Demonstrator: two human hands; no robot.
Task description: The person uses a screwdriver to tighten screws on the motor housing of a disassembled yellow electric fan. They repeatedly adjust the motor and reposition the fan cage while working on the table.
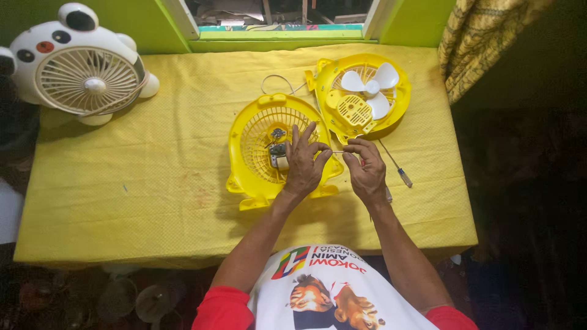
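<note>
My left hand (pixel 304 161) rests with fingers spread on a yellow fan housing (pixel 257 153) that lies flat on the yellow tablecloth; a small grey motor (pixel 277 156) sits inside it by my fingers. My right hand (pixel 365 170) is pinched on a thin tool, probably a screwdriver, whose tip points left toward my left hand. Behind them lies the other yellow fan half (pixel 362 98), with white blades (pixel 371 87). A thin wire (pixel 278 78) loops between the two halves.
A white animal-shaped fan (pixel 76 61) stands at the table's far left. A second screwdriver (pixel 396 168) lies right of my right hand. Green window ledge (pixel 281 36) runs behind, and a patterned curtain (pixel 483 36) hangs at the far right. The yellow tablecloth (pixel 134 183) covers the table.
</note>
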